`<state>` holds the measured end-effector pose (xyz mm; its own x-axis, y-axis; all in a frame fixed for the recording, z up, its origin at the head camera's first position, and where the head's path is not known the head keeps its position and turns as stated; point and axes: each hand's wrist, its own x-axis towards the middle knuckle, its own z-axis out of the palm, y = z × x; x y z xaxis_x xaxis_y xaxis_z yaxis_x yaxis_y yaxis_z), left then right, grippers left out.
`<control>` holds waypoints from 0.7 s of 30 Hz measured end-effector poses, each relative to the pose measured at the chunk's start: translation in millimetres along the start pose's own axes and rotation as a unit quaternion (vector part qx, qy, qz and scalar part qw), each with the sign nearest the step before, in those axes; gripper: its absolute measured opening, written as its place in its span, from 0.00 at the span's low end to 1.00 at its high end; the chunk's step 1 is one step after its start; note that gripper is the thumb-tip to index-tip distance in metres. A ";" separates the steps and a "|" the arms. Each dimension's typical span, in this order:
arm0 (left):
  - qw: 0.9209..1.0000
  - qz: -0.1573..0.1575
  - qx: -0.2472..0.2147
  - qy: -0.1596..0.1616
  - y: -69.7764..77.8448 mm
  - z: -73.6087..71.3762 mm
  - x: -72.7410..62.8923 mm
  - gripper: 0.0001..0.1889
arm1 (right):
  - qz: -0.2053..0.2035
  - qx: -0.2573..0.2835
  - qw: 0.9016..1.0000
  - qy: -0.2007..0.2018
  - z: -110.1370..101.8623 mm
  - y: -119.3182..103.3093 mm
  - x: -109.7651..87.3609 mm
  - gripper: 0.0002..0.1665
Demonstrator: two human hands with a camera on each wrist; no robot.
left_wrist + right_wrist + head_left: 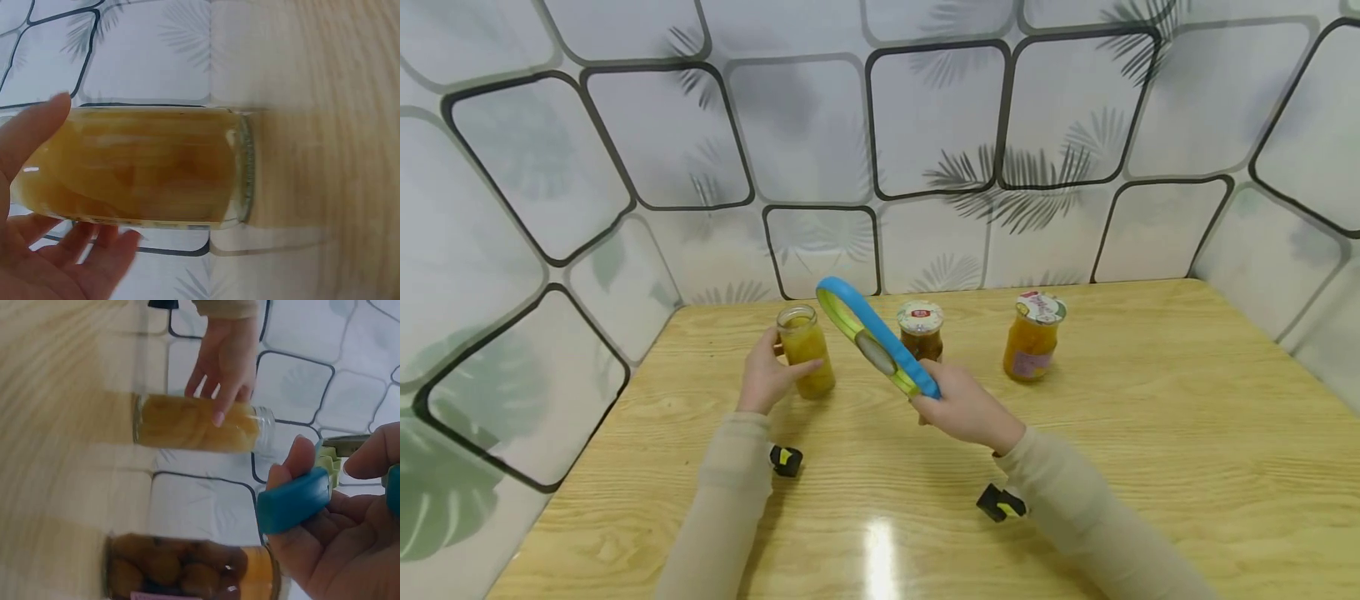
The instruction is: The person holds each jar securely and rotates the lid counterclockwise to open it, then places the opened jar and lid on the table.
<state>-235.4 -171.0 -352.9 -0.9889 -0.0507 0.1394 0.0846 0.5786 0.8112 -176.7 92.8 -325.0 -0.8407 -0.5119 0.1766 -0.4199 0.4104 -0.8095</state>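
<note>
In the head view, the lidless yellow jar (814,343) is standing left of centre on the counter (1150,375), the left hand (766,377) curving around it. At centre, the right hand (966,406) is gripping a blue-and-green looped tool (883,332) with bent fingers. Farther right, the brown jar (919,346) and orange jar (1028,343) are wearing lids: one jar seems uncapped, two left closed. In the left wrist view, thumb and fingers are straddling the jar loosely, part-open. In the right wrist view, the tool is sitting in the right hand, lower right.
</note>
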 end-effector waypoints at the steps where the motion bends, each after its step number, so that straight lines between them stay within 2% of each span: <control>1: 1.000 0.002 -0.001 -0.005 0.6 -1.5 -0.1 0.38 | 0.005 0.018 1.000 -0.007 2.4 -0.1 0.4 0.06; 6: 1.000 0.017 0.001 -0.016 4.1 -17.2 -6.4 0.41 | 0.033 0.125 0.990 -0.054 18.2 0.4 2.4 0.10; 10: 0.999 0.038 0.026 -0.007 -0.4 -36.9 -22.1 0.29 | 0.067 0.204 0.971 -0.105 36.4 -2.5 4.1 0.14; 13: 0.997 0.057 0.054 0.013 -5.4 -51.8 -35.5 0.20 | 0.091 0.229 0.960 -0.131 49.4 -5.9 6.0 0.16; 16: 0.994 0.071 0.075 0.040 -6.9 -63.5 -46.5 0.17 | 0.102 0.232 0.957 -0.140 59.5 -8.4 8.9 0.16; 21: 0.991 0.088 0.085 0.061 -0.4 -69.3 -54.8 0.17 | 0.126 0.244 0.950 -0.149 71.1 -10.4 15.6 0.16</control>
<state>-172.8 -224.9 -321.6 -0.9379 -0.0294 0.3457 0.2216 0.7160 0.6620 -161.1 26.8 -353.6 -0.7286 -0.6646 -0.1657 0.0526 0.1869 -0.9810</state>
